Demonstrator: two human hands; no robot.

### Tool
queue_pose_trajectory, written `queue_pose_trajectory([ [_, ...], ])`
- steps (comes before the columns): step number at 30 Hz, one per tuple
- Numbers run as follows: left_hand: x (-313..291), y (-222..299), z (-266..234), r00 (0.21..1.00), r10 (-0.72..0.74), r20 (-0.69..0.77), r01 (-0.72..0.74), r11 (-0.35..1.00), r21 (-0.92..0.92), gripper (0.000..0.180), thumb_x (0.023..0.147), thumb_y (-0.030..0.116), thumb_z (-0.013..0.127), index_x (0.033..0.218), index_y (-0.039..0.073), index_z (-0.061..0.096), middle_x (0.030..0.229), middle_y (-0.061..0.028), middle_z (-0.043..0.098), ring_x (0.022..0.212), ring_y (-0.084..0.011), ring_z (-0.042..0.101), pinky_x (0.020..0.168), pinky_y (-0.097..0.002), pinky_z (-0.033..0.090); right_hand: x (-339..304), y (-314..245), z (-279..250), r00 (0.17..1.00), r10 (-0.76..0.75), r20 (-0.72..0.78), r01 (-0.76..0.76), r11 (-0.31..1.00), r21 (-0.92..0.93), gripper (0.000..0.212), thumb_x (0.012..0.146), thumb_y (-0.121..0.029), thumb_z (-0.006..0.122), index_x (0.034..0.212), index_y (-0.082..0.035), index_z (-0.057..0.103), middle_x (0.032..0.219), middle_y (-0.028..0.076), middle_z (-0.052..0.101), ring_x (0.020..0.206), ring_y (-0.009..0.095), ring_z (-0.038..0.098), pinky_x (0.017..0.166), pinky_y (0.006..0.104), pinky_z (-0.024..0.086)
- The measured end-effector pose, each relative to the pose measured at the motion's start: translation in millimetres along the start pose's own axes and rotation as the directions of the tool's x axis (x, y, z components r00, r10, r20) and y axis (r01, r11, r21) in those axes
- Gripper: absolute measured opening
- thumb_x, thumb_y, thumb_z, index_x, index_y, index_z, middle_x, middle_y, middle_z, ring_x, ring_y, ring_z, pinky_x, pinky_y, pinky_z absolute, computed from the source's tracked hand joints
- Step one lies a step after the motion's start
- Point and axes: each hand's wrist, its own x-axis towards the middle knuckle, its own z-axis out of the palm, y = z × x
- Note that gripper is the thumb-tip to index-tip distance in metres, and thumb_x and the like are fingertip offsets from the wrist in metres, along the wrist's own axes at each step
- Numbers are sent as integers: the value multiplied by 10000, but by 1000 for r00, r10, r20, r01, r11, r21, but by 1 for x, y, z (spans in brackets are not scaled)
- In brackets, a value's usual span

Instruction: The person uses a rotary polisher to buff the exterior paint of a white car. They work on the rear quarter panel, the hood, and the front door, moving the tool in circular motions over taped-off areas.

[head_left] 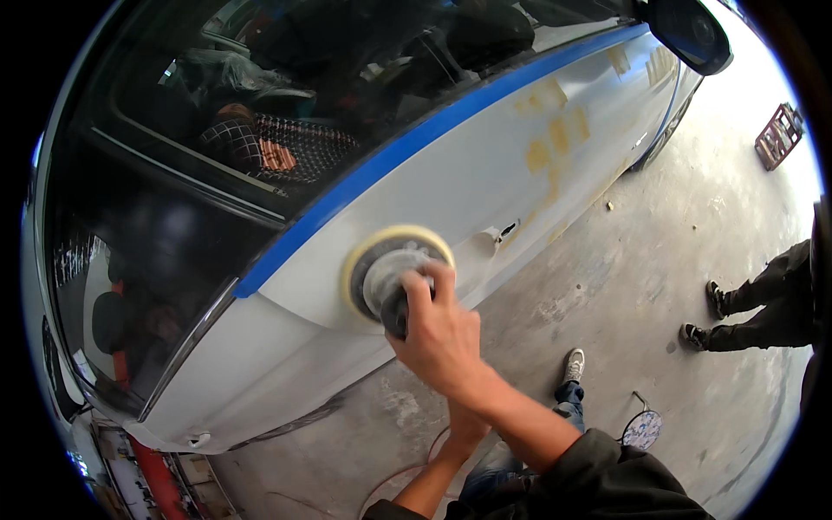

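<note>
My right hand (438,325) is wrapped round the body of a round sander (390,273) with a pale yellow rim. The sander's disc lies against the grey-white car door panel (303,286), below a strip of blue masking tape (364,169) along the window line. My left hand (468,423) is under my right wrist, mostly covered by it, so its fingers do not show. Yellowish filler patches (555,147) mark the panel farther to the right, and a door handle opening (505,231) sits just right of the sander.
Dark car windows (191,208) fill the upper left, and a side mirror (693,35) juts out at the top right. A thin hose (394,477) trails on the concrete floor (607,286). Another person's legs (763,303) stand at the right. A round stool (642,429) and a crate (779,137) are on the floor.
</note>
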Motion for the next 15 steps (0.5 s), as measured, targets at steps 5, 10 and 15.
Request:
queue_pose_trajectory([
  [5,-8,-7,31,991,50,128,-42,997,-65,283,946,147,708,1166,18,585,1051,-88,610,1004,-207,564,877,-381,469,-12,16,-11,995,-81,56,86,992,-89,726,674,-149,888,1285,-124,498,1302,146,479,867,373,702,603,470,553],
  [10,-4,15,40,989,105,105,-98,993,-67,302,945,209,708,1139,0,607,1073,-147,657,1017,-255,624,863,-392,481,-5,9,-24,986,-102,133,118,986,-117,709,684,-138,882,1280,-108,499,1290,155,485,894,387,695,629,477,556],
  [15,11,89,29,984,-144,103,161,969,-185,327,966,284,664,1051,-30,645,981,-191,723,953,-306,700,802,-421,510,43,-19,-40,977,-123,172,144,983,-116,681,700,-124,868,1272,-77,500,1272,176,498,899,406,683,669,482,565],
])
